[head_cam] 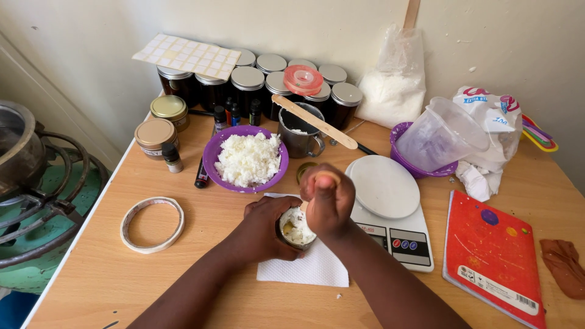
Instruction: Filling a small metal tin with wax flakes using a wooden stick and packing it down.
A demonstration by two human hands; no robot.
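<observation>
My left hand [265, 225] wraps around a small round tin [296, 230] filled with white wax flakes, standing on a white paper towel [304, 265]. Directly above the tin, my right hand [328, 198] is closed on a wooden stick [326, 176] that points down into the flakes. Just behind the hands sits a purple bowl [219, 172] heaped with more white flakes.
A white kitchen scale [390, 207] stands to the right, with a red notebook [493, 256] beyond it. A metal cup with a wooden stick [301, 137], several dark lidded jars [247, 85], small bottles, a tape ring [152, 224], and a plastic jug in a purple bowl [436, 137] surround the area.
</observation>
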